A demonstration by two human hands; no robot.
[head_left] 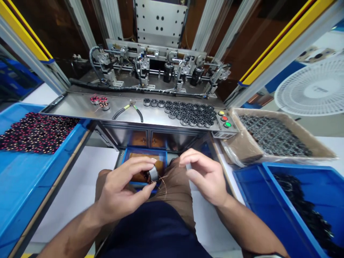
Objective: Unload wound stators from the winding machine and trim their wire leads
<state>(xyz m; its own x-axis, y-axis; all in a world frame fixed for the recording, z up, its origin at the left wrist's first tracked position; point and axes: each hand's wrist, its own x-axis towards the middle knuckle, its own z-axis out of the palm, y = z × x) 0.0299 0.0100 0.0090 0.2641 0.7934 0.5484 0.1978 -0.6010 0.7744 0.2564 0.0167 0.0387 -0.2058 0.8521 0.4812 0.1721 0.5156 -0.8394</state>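
My left hand [120, 186] grips a small motor stator [153, 174] between thumb and fingers, above my lap. The stator has a grey metal ring and dark copper windings. Thin loose copper wires [163, 184] stick out from it toward the right. My right hand [205, 175] hovers to the right of these wires, with fingers curled and a gap between thumb and forefinger. I see nothing held in it. On the metal ledge ahead lie pliers [131, 107] with black, green and yellow handles, their jaws pointing away from me.
Several red-wound stators [103, 104] sit left on the ledge [118, 98]; many dark stators [190, 113] stand right, beside coloured buttons [224, 119]. A machine [161, 68] rises behind. Blue bins [24, 172] and a cardboard box [279, 157] flank me. A fan [314, 86] is at right.
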